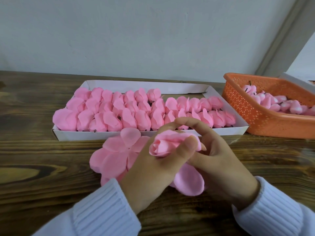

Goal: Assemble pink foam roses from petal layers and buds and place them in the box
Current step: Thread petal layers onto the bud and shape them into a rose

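Note:
My left hand (pixel 153 169) grips a pink foam rose (pixel 163 145), its bud tip pointing left, thumb pressed over its wrapped petals. My right hand (pixel 219 160) is beside it with curled fingers touching the rose's base; the index finger arches over the top. One loose petal (pixel 189 182) hangs down between my hands. A pile of flat pink petal layers (pixel 117 155) lies on the table just left of my left hand. Behind stands the white cardboard box (pixel 95 135), holding three rows of several finished roses (pixel 139 109).
An orange perforated plastic basket (pixel 260 120) with several pink buds (pixel 281 103) sits at the right, close to the box. The dark wooden table (pixel 34 159) stretches left and front. A pale wall rises behind the table's far edge.

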Demonstrator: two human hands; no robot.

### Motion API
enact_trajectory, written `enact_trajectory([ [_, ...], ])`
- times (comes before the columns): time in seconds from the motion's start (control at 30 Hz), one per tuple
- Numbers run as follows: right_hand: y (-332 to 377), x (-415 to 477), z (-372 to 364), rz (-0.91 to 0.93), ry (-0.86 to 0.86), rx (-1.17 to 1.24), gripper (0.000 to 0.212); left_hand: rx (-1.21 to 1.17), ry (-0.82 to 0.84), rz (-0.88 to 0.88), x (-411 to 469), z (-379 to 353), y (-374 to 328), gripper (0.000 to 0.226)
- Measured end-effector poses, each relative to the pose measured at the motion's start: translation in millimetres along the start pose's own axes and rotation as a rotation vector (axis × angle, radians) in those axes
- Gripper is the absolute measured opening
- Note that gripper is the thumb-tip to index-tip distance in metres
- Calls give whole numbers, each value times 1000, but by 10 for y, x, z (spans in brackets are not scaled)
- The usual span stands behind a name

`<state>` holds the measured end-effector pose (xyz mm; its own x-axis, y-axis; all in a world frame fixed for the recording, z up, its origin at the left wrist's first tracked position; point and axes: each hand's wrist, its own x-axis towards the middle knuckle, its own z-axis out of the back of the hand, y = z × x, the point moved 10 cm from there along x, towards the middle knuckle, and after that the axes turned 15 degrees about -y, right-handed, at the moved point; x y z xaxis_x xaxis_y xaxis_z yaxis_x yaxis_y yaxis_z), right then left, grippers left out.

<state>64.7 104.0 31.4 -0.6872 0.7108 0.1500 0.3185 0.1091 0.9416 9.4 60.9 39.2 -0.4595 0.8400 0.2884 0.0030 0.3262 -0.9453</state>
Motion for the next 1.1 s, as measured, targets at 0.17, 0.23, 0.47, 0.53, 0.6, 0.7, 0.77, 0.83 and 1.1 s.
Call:
enact_trajectory([
  [0.17,8,0,17,-53,1,29,49,48,174,49,-42,-119,-48,26],
  [0.23,7,-11,-18,-88,41,21,57,-12,276,27,-68,-195,-102,36],
  [0.47,-52,-29,-35,-134,91,-67,36,171,236,19,-55,-165,-45,31],
  [0.53,-66,-19,7,-163,69,-47,38,211,208,-20,-47,-153,-71,25],
  [0.6,-51,-1,49,-161,39,-44,37,191,150,-65,-36,-116,-93,22],
  [0.7,5,33,169,-108,-63,-125,33,122,73,0,3,-22,-38,30],
  [0.77,79,48,251,-29,-148,-227,27,163,80,-35,4,-21,-51,31],
  [0.83,184,46,316,74,-239,-318,30,151,55,-32,22,12,-52,29],
  [1.1,553,-107,247,527,-337,-537,30,52,-13,7,28,60,-19,21],
])
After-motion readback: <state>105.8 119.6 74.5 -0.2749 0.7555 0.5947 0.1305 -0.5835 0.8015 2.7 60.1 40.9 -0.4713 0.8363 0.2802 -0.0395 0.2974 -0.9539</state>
